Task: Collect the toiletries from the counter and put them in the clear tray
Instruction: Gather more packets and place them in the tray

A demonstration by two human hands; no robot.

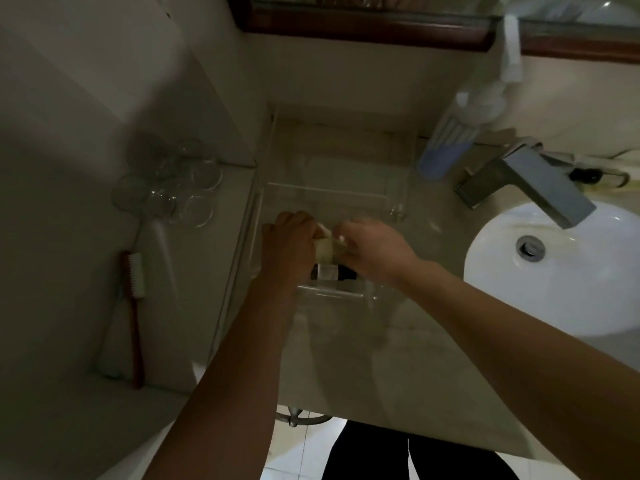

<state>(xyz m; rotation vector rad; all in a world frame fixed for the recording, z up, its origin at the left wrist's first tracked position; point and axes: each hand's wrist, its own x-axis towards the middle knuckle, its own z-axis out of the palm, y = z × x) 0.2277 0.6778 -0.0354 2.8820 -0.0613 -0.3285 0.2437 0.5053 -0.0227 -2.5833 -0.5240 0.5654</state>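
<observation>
Left hand (pixel 291 242) and right hand (pixel 372 245) gripping pale cream bottle (pixel 325 249), blurred

Dim, murky light, soft blur throughout, wide-angle bending at edges

A white basin (pixel 554 278) sat at 3 o'clock with a drain (pixel 530 248) in it and a grey tap (pixel 540 183) reaching over its rim. A blue-and-white pump bottle (pixel 450 136) stood at 1 o'clock, beside the tap. At 9 o'clock, clear glasses (pixel 173 188) clustered on a ledge, with a red brush (pixel 135 306) nearer, at 8 o'clock. A wood-framed mirror (pixel 381 26) ran along 12 o'clock.
</observation>
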